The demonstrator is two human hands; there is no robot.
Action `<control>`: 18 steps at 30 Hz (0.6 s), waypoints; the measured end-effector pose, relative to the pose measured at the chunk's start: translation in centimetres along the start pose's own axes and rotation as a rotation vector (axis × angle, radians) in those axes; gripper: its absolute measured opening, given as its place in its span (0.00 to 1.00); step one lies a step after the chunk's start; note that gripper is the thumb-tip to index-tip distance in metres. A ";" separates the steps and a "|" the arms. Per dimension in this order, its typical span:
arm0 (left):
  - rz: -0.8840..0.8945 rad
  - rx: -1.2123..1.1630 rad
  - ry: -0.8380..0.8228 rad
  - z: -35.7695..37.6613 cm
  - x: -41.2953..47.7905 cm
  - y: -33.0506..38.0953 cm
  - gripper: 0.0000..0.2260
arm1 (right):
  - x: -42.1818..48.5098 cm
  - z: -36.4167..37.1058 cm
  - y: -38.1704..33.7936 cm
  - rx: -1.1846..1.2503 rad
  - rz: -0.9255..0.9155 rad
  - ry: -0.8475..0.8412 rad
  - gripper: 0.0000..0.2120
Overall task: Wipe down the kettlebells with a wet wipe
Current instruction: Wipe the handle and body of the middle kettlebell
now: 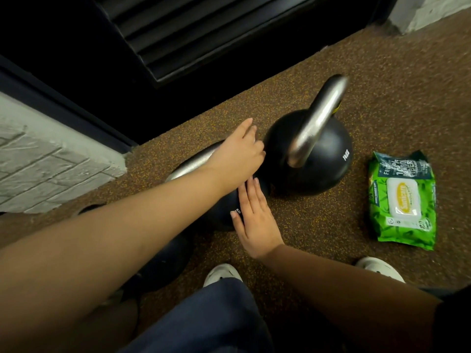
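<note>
Three black kettlebells stand on the floor. The far kettlebell (321,161) has an upright steel handle (316,123) and nothing touches it. My left arm largely hides the middle kettlebell (224,212). My left hand (239,151) lies along that kettlebell's steel handle (193,164), with the fingers curled down over its far end and the thumb sticking out. My right hand (252,215) rests flat, fingers straight, against its black body. A third kettlebell (165,263) sits under my left forearm. A green wet wipe pack (402,200) lies shut on the floor at the right. No loose wipe shows.
Speckled brown rubber floor (356,59) surrounds everything. A black louvred door (204,34) and a white brick wall (38,161) stand close behind the kettlebells. My white shoes (221,273) and blue-trousered knee (204,314) are at the bottom.
</note>
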State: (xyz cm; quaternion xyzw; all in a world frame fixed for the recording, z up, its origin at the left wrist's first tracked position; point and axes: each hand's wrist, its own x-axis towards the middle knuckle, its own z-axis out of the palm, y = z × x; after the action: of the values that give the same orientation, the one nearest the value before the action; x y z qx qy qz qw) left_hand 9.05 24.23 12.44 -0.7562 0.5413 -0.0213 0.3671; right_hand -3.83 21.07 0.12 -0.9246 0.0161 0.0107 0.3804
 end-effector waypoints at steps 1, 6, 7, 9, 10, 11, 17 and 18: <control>-0.009 -0.003 0.015 0.2 -0.3 0.0 0.21 | 0.0 -0.1 0.0 -0.001 -0.004 -0.004 0.30; -0.120 -0.069 0.185 1.4 -2.9 -0.5 0.22 | -0.1 -0.2 -0.1 0.002 -0.018 -0.007 0.30; -0.140 -0.072 0.215 1.8 -3.5 -0.6 0.23 | -0.1 -0.2 -0.1 -0.001 -0.020 -0.008 0.30; -0.180 -0.096 0.260 2.7 -5.0 -0.6 0.27 | 0.0 -0.2 -0.1 0.001 -0.012 -0.017 0.30; -0.219 -0.130 0.284 3.2 -5.8 -0.4 0.28 | 0.0 -0.2 -0.1 0.001 -0.008 -0.021 0.30; -0.274 -0.178 0.310 3.6 -6.7 -0.2 0.29 | 0.0 -0.3 -0.1 -0.001 -0.007 -0.026 0.30; -0.534 -0.687 0.485 6.8 -10.5 1.8 0.31 | -0.1 -0.1 0.0 -0.028 -0.013 -0.038 0.31; -0.550 -0.796 0.532 7.1 -10.9 2.0 0.30 | -0.1 -0.1 -0.1 -0.026 -0.015 -0.031 0.31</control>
State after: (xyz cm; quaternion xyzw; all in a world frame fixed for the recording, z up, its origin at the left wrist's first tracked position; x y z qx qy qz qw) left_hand 6.01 36.81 10.04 -0.9186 0.3642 -0.1005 -0.1157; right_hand -3.87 21.10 0.26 -0.9293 0.0031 0.0226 0.3686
